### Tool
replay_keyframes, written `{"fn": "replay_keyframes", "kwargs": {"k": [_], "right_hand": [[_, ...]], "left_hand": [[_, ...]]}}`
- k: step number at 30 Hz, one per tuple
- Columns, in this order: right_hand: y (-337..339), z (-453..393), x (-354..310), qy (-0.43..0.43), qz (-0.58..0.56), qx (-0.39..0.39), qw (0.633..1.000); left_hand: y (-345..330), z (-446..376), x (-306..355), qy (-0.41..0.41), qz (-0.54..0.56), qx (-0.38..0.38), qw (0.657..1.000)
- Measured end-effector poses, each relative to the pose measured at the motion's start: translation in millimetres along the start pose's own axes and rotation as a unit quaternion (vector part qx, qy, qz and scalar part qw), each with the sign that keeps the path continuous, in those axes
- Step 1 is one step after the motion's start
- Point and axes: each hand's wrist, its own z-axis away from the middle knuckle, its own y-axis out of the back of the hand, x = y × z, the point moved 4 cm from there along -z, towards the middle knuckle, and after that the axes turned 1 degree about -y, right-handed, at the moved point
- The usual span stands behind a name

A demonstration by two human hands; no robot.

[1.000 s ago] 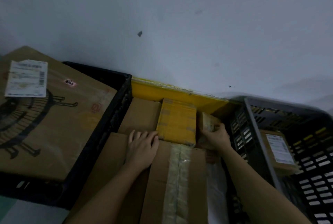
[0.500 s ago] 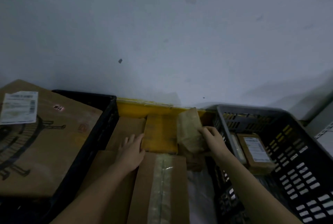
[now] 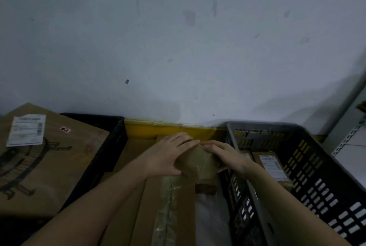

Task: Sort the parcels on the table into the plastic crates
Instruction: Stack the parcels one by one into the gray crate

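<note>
Head view: left hand (image 3: 168,154) and right hand (image 3: 225,155) grip clamped on tilted small parcel (image 3: 198,163) above yellow crate (image 3: 142,133).

Three crates (image 3: 309,146), several parcels (image 3: 198,161)

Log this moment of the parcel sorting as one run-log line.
step: handling parcel | left hand: grips small brown parcel | right hand: grips same parcel | location: over yellow crate | grey crate: holds labelled box

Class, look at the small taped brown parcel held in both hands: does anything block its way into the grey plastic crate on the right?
Nothing visible does. Left hand and right hand grip the small taped brown parcel beside the grey plastic crate, whose near wall it must clear; two labelled cardboard boxes lie inside.
</note>
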Motion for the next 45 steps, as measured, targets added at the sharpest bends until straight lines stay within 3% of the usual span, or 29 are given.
{"fn": "replay_keyframes", "kwargs": {"k": [4,6,11,13,18,21,28,32,37,45], "right_hand": [[9,5,5,0.035,-0.112,0.0,0.993],[9,6,5,0.057,-0.193,0.001,0.979],[-4,1,0,0.13,-0.26,-0.003,0.957],[-7,0,-6,0.146,-0.265,0.009,0.953],[-12,5,-13,0.166,-0.262,0.033,0.95],[-16,8,-14,0.165,-0.274,0.048,0.946],[-15,16,-9,0.154,-0.294,0.132,0.934],[-11,22,-4,0.158,-0.273,0.141,0.939],[-3,35,-1,0.178,-0.161,0.178,0.954],[47,65,25,0.175,-0.109,0.229,0.951]], "left_hand": [[7,10,-3,0.134,0.145,0.077,0.977],[12,15,-6,0.218,0.259,0.149,0.929],[15,13,-6,0.33,0.527,0.227,0.75],[16,13,-5,0.355,0.562,0.232,0.71],[18,21,-4,0.388,0.603,0.222,0.661],[16,26,-2,0.391,0.622,0.206,0.646],[12,26,1,0.353,0.656,0.161,0.647],[2,22,4,0.356,0.688,0.182,0.606],[-9,6,19,0.366,0.712,0.201,0.565],[-20,-53,76,0.351,0.709,0.17,0.588]]}}
